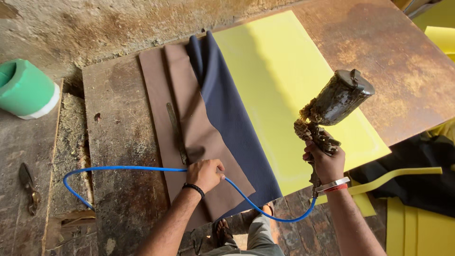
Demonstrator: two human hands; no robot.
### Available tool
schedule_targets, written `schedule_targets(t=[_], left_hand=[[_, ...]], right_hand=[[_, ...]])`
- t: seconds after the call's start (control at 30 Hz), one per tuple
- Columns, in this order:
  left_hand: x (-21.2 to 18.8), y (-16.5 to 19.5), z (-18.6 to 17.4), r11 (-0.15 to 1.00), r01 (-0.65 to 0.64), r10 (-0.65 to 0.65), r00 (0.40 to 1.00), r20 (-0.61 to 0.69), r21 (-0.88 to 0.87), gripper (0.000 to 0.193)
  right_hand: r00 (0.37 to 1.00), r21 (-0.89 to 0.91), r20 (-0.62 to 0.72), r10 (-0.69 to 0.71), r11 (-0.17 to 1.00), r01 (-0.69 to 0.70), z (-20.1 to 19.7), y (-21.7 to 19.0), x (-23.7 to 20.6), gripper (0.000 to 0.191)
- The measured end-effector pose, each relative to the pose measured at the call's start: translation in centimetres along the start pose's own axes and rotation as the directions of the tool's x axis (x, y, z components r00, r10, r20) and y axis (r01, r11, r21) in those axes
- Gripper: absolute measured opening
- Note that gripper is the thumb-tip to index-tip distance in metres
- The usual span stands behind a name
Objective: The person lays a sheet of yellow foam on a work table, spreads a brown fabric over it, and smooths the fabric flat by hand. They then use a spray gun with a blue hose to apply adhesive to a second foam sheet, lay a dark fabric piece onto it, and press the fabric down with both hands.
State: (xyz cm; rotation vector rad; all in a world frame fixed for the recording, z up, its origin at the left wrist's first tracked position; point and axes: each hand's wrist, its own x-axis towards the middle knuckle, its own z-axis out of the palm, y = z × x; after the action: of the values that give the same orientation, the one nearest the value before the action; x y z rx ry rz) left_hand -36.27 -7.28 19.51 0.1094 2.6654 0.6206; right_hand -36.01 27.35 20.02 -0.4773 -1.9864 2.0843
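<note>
The right hand grips a crusty spray gun at 3 o'clock, the left hand pinches brown cloth, and the blue hose could drag it crooked.

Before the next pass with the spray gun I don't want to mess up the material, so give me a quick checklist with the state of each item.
1. Spray gun firmly gripped in right hand: ok.
2. Left hand pinning the brown sheet: ok.
3. Blue hose off the work: not ok, it crosses the brown sheet and the navy sheet.
4. Yellow foam panel lying flat: ok.
5. Metal blade off the fabric: not ok, it lies on the brown sheet.
6. Paint level in cup: cannot tell.
</note>
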Motion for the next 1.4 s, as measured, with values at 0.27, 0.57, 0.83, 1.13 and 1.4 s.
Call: schedule_targets(t=[0.27,0.57,0.83,1.13,1.4], left_hand=[[3.1,-0.1,-2.2,0.99,0.119,-0.133,0.969,-0.207,-0.077,0.016],[4.8,4.1,1.3,0.995,-0.012,-0.003,0.99,-0.143,-0.104,0.018],[4.7,8.5,7.7,0.989,-0.087,0.109,0.974,0.196,-0.116,0.024],[6.8,6.7,5.2,0.997,0.017,-0.009,0.993,0.119,-0.069,0.022],[7.2,5.3,1.2,0.975,0.15,-0.162,0.985,-0.065,-0.163,0.014]], right_hand=[[0.981,0.128,0.061,-0.186,0.976,0.177,7.1,-5.2,11.9,0.042],[0.991,-0.08,-0.048,-0.126,0.989,0.122,-1.8,-3.3,11.4,0.039],[0.927,-0.534,-0.353,0.131,0.785,-0.314,-12.9,1.4,-5.4,0.047],[0.994,-0.097,-0.041,0.098,0.99,-0.102,-9.8,2.9,2.5,0.031],[0.988,-0.006,0.018,-0.153,0.988,0.153,-1.8,-3.0,17.0,0.039]])
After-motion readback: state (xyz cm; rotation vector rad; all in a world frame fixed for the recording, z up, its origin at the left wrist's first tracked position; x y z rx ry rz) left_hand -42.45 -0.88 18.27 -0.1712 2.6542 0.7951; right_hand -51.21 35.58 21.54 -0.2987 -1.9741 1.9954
